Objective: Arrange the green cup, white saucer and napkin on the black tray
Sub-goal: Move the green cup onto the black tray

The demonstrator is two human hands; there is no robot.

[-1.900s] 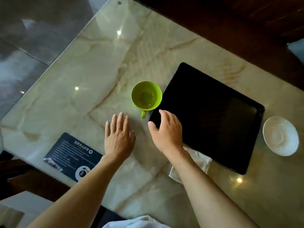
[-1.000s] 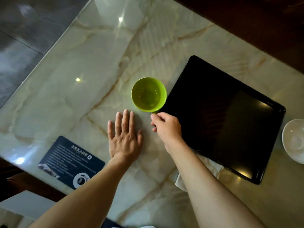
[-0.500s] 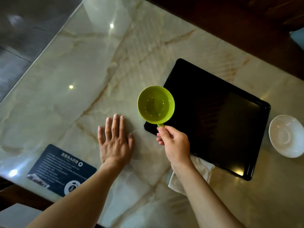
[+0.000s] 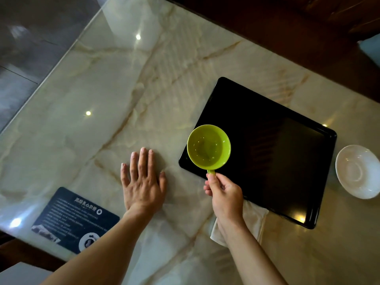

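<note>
My right hand (image 4: 225, 195) pinches the handle of the green cup (image 4: 208, 148), holding it over the near-left corner of the black tray (image 4: 267, 153), though I cannot tell whether it touches the tray, while my left hand (image 4: 144, 182) lies flat and open on the marble table (image 4: 123, 89). The napkin (image 4: 254, 221) is partly tucked under the tray's near edge beneath my right wrist. The white saucer (image 4: 358, 171) sits on the table just off the tray's right side, and 1 dark printed card (image 4: 76, 220) lies by the near-left table edge.

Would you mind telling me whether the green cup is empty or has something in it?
Empty: the green cup, held by its handle in the right hand, shows its bare green bottom.
</note>
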